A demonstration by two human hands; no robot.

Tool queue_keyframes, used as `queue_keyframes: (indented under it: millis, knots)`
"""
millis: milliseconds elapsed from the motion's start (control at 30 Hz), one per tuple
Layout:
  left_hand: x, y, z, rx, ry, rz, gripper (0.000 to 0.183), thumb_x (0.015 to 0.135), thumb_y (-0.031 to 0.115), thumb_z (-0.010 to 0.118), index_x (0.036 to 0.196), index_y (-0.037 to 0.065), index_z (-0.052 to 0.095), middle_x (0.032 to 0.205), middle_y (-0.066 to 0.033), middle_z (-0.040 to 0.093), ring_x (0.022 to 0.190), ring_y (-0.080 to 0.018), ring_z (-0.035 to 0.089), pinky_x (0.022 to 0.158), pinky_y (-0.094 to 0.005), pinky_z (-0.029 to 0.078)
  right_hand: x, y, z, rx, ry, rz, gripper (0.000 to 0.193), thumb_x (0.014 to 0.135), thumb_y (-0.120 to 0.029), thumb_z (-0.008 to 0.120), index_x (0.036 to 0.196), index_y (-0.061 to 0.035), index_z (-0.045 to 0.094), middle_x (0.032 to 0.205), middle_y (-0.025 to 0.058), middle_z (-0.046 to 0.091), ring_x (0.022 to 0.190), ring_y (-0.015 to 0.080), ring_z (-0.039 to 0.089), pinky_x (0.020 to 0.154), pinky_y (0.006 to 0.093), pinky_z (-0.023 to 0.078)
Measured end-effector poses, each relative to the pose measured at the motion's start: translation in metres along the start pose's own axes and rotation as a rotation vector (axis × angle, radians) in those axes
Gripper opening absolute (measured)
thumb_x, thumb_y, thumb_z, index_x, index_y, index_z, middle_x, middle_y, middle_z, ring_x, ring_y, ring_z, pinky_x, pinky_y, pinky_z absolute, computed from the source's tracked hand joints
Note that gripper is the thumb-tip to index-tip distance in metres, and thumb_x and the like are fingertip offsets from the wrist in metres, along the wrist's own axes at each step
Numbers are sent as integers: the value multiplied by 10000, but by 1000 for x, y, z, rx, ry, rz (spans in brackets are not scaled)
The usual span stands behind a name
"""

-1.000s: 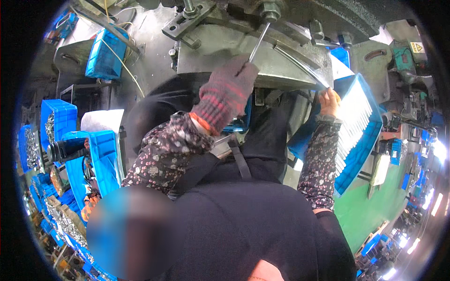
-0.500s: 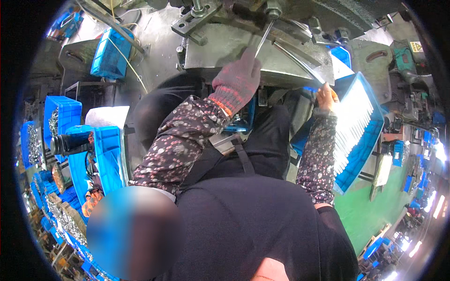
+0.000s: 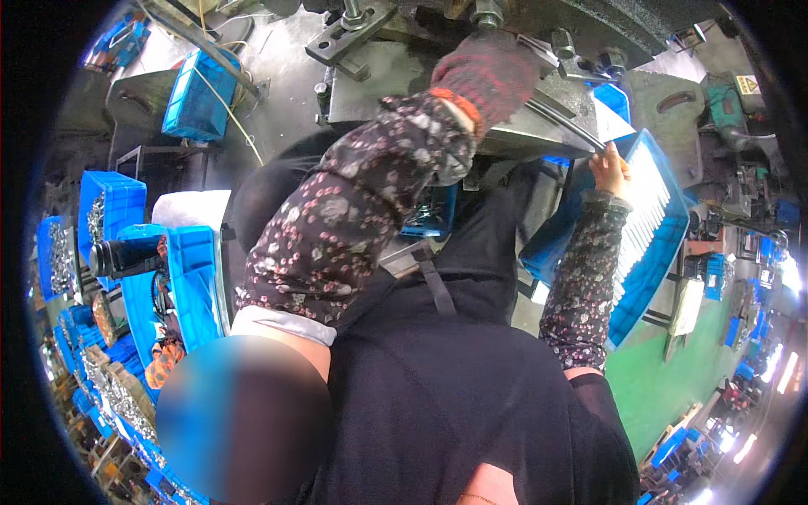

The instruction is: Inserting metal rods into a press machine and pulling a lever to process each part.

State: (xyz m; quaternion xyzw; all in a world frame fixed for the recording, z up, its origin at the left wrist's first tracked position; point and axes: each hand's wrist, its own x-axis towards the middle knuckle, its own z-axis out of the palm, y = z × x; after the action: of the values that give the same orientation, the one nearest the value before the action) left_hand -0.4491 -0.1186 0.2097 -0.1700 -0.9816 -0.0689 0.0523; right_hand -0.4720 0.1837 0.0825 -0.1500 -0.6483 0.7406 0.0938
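My left hand (image 3: 488, 77), in a dark grey-and-red knit glove, reaches over the metal machine bed below a large bolt (image 3: 486, 12). Its fingers are blurred and turned away, so I cannot make out what they hold. To the right, my bare right hand (image 3: 612, 172) pinches the near end of a slim metal rod (image 3: 566, 123). The rod slants up and left over the bed's edge, and its far end is hidden by my glove. Just beside that hand, a blue crate (image 3: 646, 290) holds a row of bright, shiny metal strips (image 3: 644, 210).
Clamps and bolts (image 3: 352, 35) stand along the machine's far side. A blue crate (image 3: 200, 94) sits at the upper left. Blue bins (image 3: 192, 282) stand at my left, some with small metal parts. The floor (image 3: 665, 379) is green at right.
My left hand has moved forward and right over the bed, and the thin rod seen in it before is hidden. My right hand has shifted slightly right with its rod.
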Motion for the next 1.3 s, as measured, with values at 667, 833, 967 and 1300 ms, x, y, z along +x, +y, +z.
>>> queue_keyframes:
  millis: [667,833,967,1300]
  knots:
    - [-125,-38,14,-840,-83,-188,298,887,135,511,1177,73,543,1014,-125,600,902,-263,629,749,-339,515,187,36,77,-600,-144,-132,370,724,-28,723,1076,-54,611,956,104,643,817,210,627,684,367,528]
    - [-128,-31,12,-1017,-137,-333,381,918,210,530,1286,114,527,735,-67,607,623,-145,604,566,-290,483,187,39,100,-638,-52,-189,280,756,-131,728,1009,-72,624,895,70,642,741,162,594,637,316,489]
    - [-125,-28,5,-1123,-222,-453,403,917,225,528,1307,125,513,669,-52,592,552,-126,586,527,-291,477,167,29,117,-640,-42,-270,238,782,-214,732,956,-86,634,846,43,641,680,123,567,599,275,457]
    - [-122,-26,4,-1060,-252,-440,397,916,239,522,1297,128,518,660,-55,602,569,-148,615,542,-299,490,105,21,115,-445,-69,-317,269,799,-331,775,889,-97,678,653,-27,593,535,53,498,499,201,383]
